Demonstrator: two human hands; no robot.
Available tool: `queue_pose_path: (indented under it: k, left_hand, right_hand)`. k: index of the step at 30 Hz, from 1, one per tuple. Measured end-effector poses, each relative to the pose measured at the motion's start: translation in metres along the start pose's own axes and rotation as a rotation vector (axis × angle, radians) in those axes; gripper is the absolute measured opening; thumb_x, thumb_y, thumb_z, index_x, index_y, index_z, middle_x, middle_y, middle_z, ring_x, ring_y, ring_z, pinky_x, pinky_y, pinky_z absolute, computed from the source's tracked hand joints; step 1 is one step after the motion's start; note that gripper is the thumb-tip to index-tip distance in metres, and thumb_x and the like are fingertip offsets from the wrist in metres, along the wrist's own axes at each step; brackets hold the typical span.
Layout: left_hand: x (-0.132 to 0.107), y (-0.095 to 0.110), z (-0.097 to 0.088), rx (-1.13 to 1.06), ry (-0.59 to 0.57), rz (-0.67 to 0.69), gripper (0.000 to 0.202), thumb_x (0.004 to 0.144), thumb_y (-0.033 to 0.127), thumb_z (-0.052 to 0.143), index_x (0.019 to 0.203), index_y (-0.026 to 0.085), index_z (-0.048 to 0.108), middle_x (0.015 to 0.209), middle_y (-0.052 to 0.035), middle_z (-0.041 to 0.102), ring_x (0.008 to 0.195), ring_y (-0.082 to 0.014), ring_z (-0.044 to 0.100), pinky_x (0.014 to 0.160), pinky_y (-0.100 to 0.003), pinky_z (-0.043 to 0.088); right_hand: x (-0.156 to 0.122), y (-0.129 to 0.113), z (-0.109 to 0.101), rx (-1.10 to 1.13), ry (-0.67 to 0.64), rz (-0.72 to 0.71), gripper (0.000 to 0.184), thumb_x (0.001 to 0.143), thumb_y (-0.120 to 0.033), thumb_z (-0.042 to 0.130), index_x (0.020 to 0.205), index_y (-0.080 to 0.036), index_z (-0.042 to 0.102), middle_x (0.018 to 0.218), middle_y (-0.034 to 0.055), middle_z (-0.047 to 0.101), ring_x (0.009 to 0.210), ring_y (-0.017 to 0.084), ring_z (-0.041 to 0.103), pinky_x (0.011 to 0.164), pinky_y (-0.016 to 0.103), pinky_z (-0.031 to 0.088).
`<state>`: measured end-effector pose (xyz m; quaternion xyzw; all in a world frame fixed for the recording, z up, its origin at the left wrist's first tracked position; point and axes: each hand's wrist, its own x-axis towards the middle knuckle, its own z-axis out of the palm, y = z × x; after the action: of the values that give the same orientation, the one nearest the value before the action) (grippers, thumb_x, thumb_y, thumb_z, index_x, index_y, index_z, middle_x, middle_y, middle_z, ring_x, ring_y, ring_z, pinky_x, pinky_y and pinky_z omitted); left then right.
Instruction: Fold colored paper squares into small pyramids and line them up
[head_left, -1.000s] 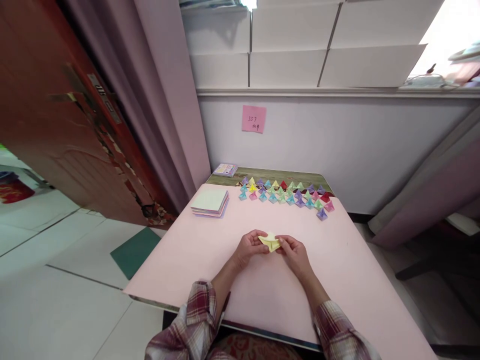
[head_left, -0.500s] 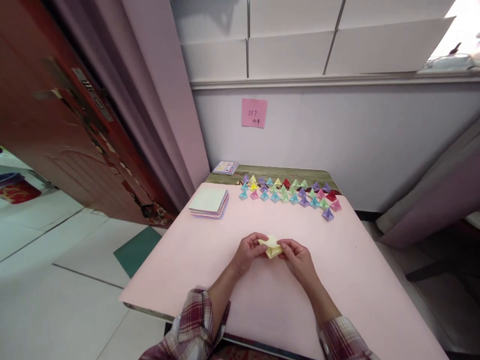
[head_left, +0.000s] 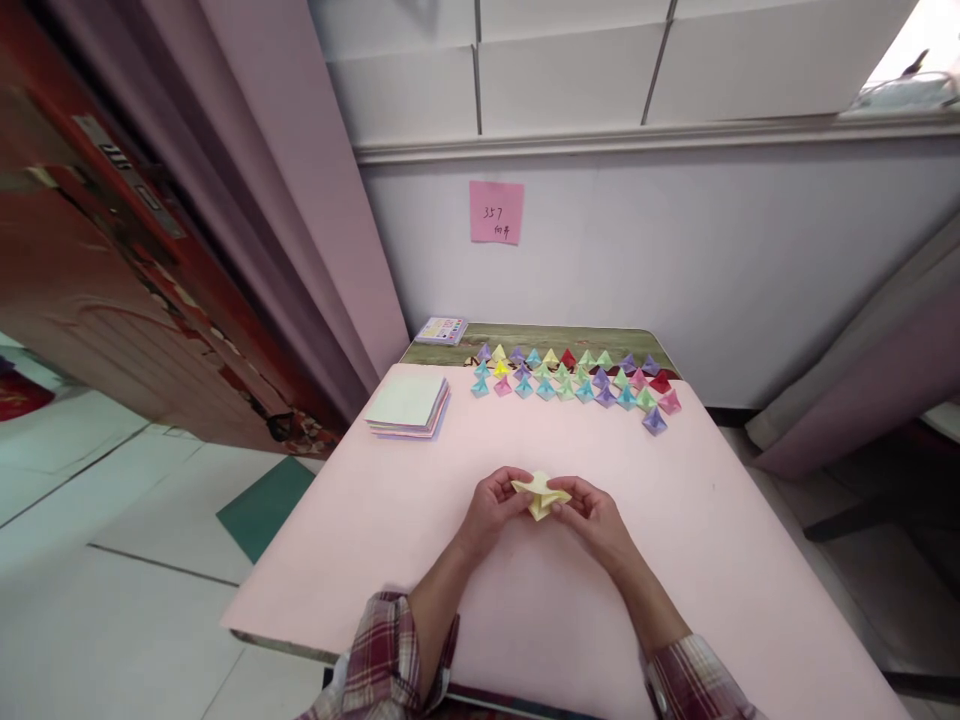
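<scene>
A pale yellow folded paper piece (head_left: 540,484) is held between my two hands, just over the pink tabletop (head_left: 547,600). My left hand (head_left: 496,510) pinches its left corner between thumb and fingers. On the other side, my right hand (head_left: 589,514) grips the right corner, the thumb in front and the fingers behind. The paper's front is spread, with folds standing out to both sides and a point towards me. Beyond my hands, small folded paper pieces (head_left: 565,390) in several colours stand in rows at the far side.
A stack of square paper sheets (head_left: 405,403) lies at the table's left. Behind it sits a printed pack (head_left: 442,330) in the far left corner. A pink note (head_left: 496,212) is stuck on the wall. A green sheet (head_left: 266,508) lies on the floor left of the table.
The yellow paper's front has changed shape, its side folds now spread more. My right thumb has shifted a little down and left on it. The camera view has turned slightly.
</scene>
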<state>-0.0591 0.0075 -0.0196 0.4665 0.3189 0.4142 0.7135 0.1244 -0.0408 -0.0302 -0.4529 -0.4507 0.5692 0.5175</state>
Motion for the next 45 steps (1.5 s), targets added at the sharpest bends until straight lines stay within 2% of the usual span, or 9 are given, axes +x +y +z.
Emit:
queue_pose_path:
  k: [5, 13, 17, 22, 27, 32, 36, 42, 45]
  left_hand:
    - [0.0, 0.003, 0.0, -0.018, -0.056, -0.036, 0.046, 0.058, 0.017, 0.084, 0.098, 0.016, 0.062, 0.089, -0.0046, 0.068, 0.081, -0.0169, 0.064, 0.076, -0.028, 0.049]
    - [0.0, 0.006, 0.001, -0.041, -0.098, -0.091, 0.054, 0.053, 0.016, 0.087, 0.1, 0.017, 0.061, 0.095, -0.007, 0.068, 0.087, -0.0201, 0.065, 0.079, -0.031, 0.05]
    - [0.0, 0.006, 0.001, -0.011, -0.089, -0.081, 0.05, 0.056, 0.018, 0.086, 0.099, 0.016, 0.061, 0.096, -0.0081, 0.069, 0.089, -0.0205, 0.065, 0.082, -0.032, 0.05]
    - [0.0, 0.006, 0.001, 0.03, -0.087, -0.03, 0.039, 0.067, 0.025, 0.08, 0.1, 0.015, 0.061, 0.096, -0.0085, 0.068, 0.088, -0.0199, 0.064, 0.081, -0.032, 0.05]
    - [-0.001, 0.003, 0.0, 0.068, -0.054, -0.019, 0.039, 0.064, 0.025, 0.081, 0.097, 0.015, 0.062, 0.092, -0.007, 0.069, 0.085, -0.0186, 0.064, 0.079, -0.029, 0.049]
    - [0.0, 0.0, -0.001, 0.09, -0.043, -0.013, 0.034, 0.071, 0.032, 0.076, 0.098, 0.015, 0.063, 0.088, -0.0065, 0.069, 0.078, -0.0187, 0.065, 0.076, -0.032, 0.051]
    - [0.003, -0.006, -0.001, 0.13, -0.006, -0.014, 0.029, 0.07, 0.032, 0.076, 0.091, 0.016, 0.065, 0.078, -0.0032, 0.067, 0.069, -0.0162, 0.063, 0.07, -0.028, 0.05]
    - [0.01, -0.013, 0.01, 0.18, 0.139, 0.04, 0.025, 0.068, 0.036, 0.077, 0.074, 0.015, 0.064, 0.069, -0.0008, 0.065, 0.064, -0.014, 0.06, 0.062, -0.024, 0.047]
    - [0.016, -0.013, 0.016, 0.124, 0.21, 0.003, 0.034, 0.063, 0.032, 0.08, 0.087, 0.016, 0.063, 0.067, 0.0006, 0.066, 0.06, -0.014, 0.06, 0.061, -0.025, 0.046]
  right_hand:
    - [0.001, -0.002, 0.002, 0.002, 0.077, 0.012, 0.036, 0.076, -0.05, 0.071, 0.095, -0.019, 0.067, 0.085, 0.0054, 0.071, 0.077, 0.019, 0.065, 0.071, 0.03, 0.052]
    - [0.003, -0.004, 0.003, -0.055, 0.138, 0.019, 0.046, 0.072, -0.059, 0.069, 0.095, -0.019, 0.069, 0.081, 0.0058, 0.071, 0.068, 0.019, 0.063, 0.065, 0.031, 0.053]
    - [0.005, 0.001, 0.002, -0.059, 0.144, 0.02, 0.048, 0.075, -0.06, 0.065, 0.1, -0.019, 0.069, 0.084, 0.0067, 0.071, 0.069, 0.02, 0.063, 0.064, 0.031, 0.053]
    - [0.005, 0.005, 0.002, -0.061, 0.139, 0.016, 0.046, 0.078, -0.058, 0.064, 0.103, -0.02, 0.069, 0.083, 0.0059, 0.071, 0.069, 0.02, 0.064, 0.064, 0.031, 0.054]
    - [0.005, 0.004, 0.002, -0.059, 0.159, 0.011, 0.042, 0.079, -0.056, 0.063, 0.098, -0.018, 0.069, 0.075, 0.0046, 0.07, 0.067, 0.02, 0.064, 0.062, 0.03, 0.054]
    - [0.007, 0.005, 0.004, 0.008, 0.239, 0.021, 0.04, 0.074, -0.057, 0.068, 0.084, -0.018, 0.067, 0.071, 0.0048, 0.069, 0.061, 0.019, 0.063, 0.057, 0.029, 0.053]
    - [0.01, 0.009, 0.007, 0.018, 0.3, 0.024, 0.036, 0.071, -0.054, 0.072, 0.075, -0.019, 0.064, 0.067, 0.0031, 0.067, 0.057, 0.017, 0.059, 0.054, 0.027, 0.05]
    - [0.012, 0.011, 0.011, -0.068, 0.367, -0.015, 0.037, 0.071, -0.054, 0.071, 0.067, -0.02, 0.058, 0.054, -0.0015, 0.057, 0.048, 0.013, 0.048, 0.043, 0.023, 0.036]
    - [0.011, 0.009, 0.012, -0.025, 0.392, -0.018, 0.036, 0.07, -0.053, 0.072, 0.071, -0.021, 0.056, 0.055, -0.0024, 0.057, 0.047, 0.013, 0.049, 0.043, 0.023, 0.036]
